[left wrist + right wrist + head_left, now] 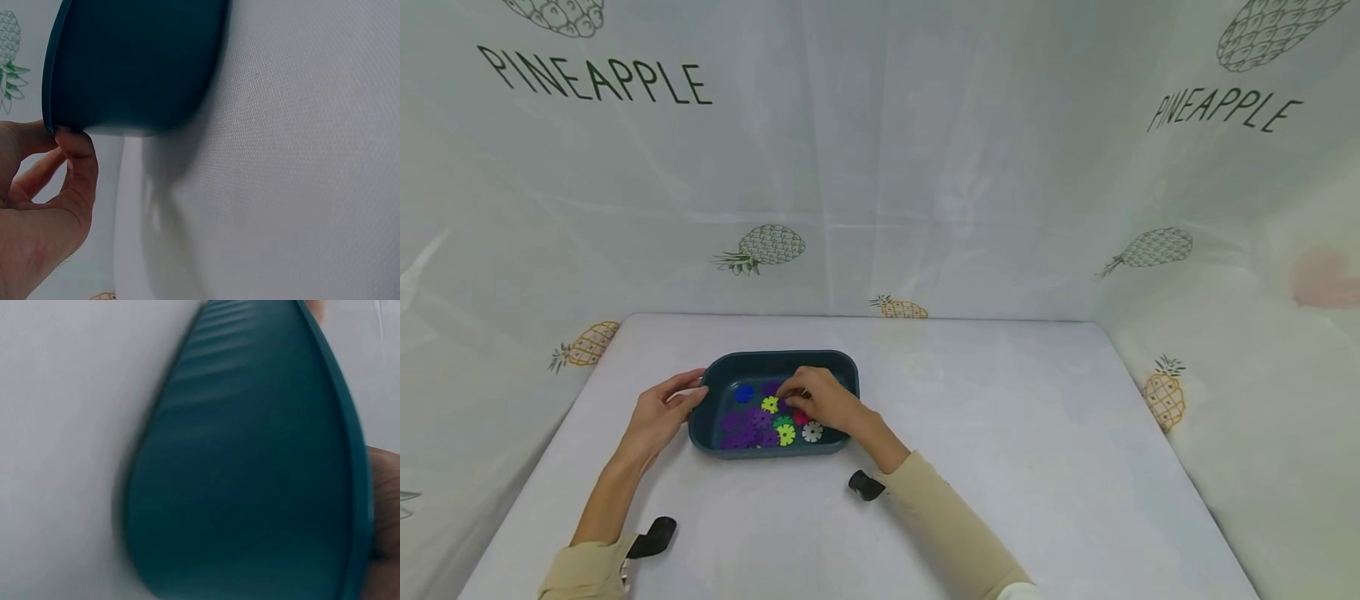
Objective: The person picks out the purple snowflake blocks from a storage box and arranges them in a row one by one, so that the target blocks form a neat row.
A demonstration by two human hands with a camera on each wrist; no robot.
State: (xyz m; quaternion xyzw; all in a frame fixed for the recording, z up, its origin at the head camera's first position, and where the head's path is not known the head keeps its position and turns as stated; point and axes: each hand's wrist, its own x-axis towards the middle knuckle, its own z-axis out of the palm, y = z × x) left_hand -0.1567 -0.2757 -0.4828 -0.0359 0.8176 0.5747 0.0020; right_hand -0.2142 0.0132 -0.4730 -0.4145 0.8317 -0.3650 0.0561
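Dark teal plastic: the tray (775,453) sits on the white table (1000,417), and everything below is placed by it. Your left hand (658,417) is at the tray's left end, thumb and finger pinching the rim. Your right hand (827,402) reaches over the tray's right side, fingers bent down inside; whether they grip a piece, cannot tell. The two hands are apart.

Loose notched discs on the tray's floor: purple pieces (741,433) heaped toward its near left, a blue disc (743,393) farther back, a yellow disc (770,405) just beside your fingertips, a white disc (812,431) toward its near right.

Step in hand looks like sorting or picking out. Suggest a light left pinch, enough to steady the tray without tipping it. Take one disc by its edge; the heaped purples probably snag at their notches, so slide one clear before lifting.
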